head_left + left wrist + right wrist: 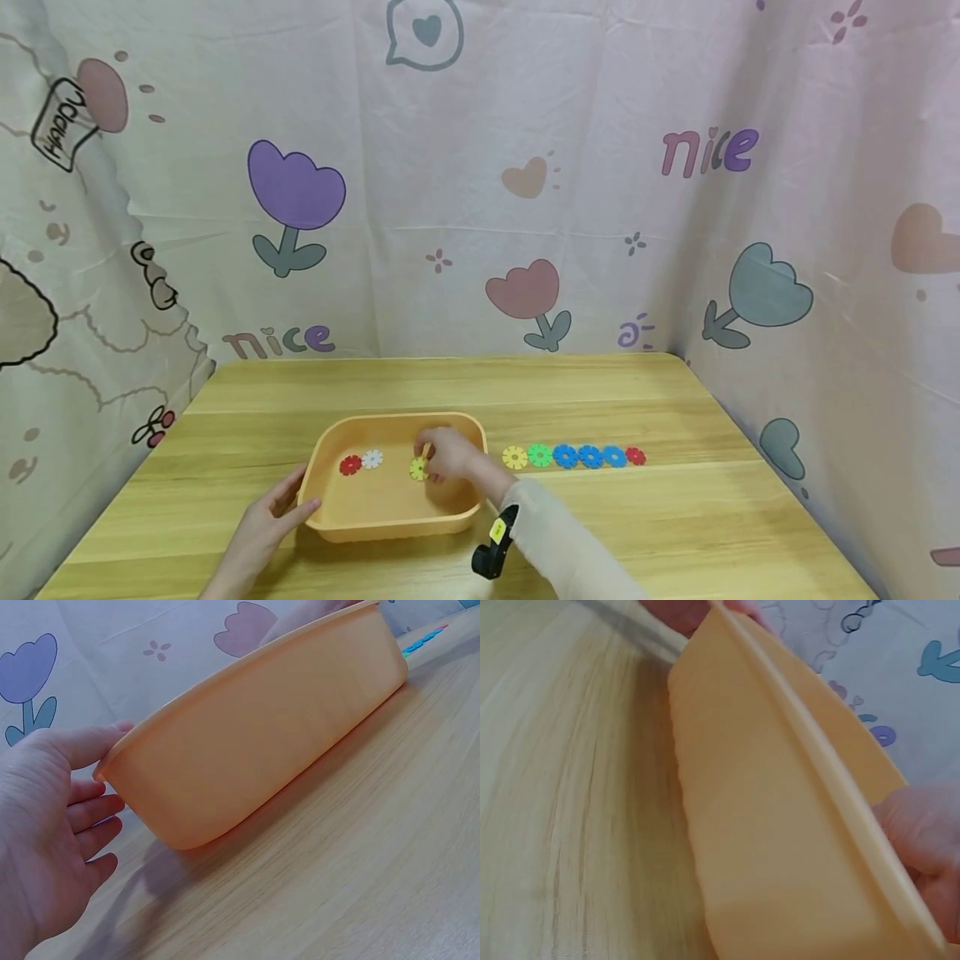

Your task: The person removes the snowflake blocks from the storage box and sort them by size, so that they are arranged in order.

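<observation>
An orange plastic basin (397, 527) stands on the table. My left hand (272, 510) grips its left rim, thumb over the edge and the other fingers along the outer wall, as the left wrist view shows. My right hand (447, 454) reaches down inside the basin's right half, fingers bent beside a yellow notched disc (417, 469). A bit of pink (438, 479) shows under that hand. I cannot tell whether the fingertips pinch a piece; the basin's wall hides them in the right wrist view. A red disc (350, 465) and a white disc (372, 459) lie in the left half.
Right of the basin runs a row of discs on the wooden table (675, 517): a yellow one (514, 457), a green one (540, 455), several blue ones (590, 457) and a red one (636, 456). A patterned curtain (450, 208) hangs behind the table.
</observation>
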`<state>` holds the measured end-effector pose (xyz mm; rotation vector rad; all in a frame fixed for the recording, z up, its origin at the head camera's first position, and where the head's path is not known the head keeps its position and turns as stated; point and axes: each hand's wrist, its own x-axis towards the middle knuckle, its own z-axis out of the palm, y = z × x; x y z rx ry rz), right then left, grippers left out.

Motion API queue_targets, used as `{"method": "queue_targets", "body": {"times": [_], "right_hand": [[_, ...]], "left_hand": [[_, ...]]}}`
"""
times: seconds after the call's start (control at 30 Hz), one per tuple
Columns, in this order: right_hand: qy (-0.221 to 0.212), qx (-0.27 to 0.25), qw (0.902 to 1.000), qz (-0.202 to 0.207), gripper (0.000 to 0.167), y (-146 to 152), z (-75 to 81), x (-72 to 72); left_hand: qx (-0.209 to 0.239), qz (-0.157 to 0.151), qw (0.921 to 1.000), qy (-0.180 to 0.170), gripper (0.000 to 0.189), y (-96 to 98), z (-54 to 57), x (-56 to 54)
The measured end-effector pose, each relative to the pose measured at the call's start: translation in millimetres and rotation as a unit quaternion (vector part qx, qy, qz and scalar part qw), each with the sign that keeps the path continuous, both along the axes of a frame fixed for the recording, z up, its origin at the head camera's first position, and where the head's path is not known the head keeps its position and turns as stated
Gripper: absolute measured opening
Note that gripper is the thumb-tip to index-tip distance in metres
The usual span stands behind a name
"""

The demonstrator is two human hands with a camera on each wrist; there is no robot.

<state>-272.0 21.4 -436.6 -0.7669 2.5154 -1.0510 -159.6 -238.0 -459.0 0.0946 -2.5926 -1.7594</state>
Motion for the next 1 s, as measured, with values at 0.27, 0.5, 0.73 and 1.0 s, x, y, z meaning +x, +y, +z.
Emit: {"method": "queue_targets", "body": {"times": [0.27,0.5,0.73,1.0], "right_hand": [[-0.031,-0.106,0.9936,-0.023,0.018,11,11.3,-6.9],[-0.044,-0.187,0.9808,-0.035,0.021,32,24.1,-16.9],[-0.033,-0.237,0.9664,-0.093,0.025,67,31.1,-26.6],[-0.030,-0.262,0.9509,-0.163,0.025,122,31.6,-31.7]], "left_hand": [[-0.006,0.001,0.9999,-0.014,0.071,-0.1,0.6,-0.9],[-0.006,-0.004,1.0000,-0.001,0.069,0.1,0.4,-0.5],[0.000,-0.010,0.9999,-0.011,0.070,-0.3,0.3,-1.8],[-0.001,-0.011,0.9998,-0.019,0.071,-0.6,2.2,-1.1]]}}
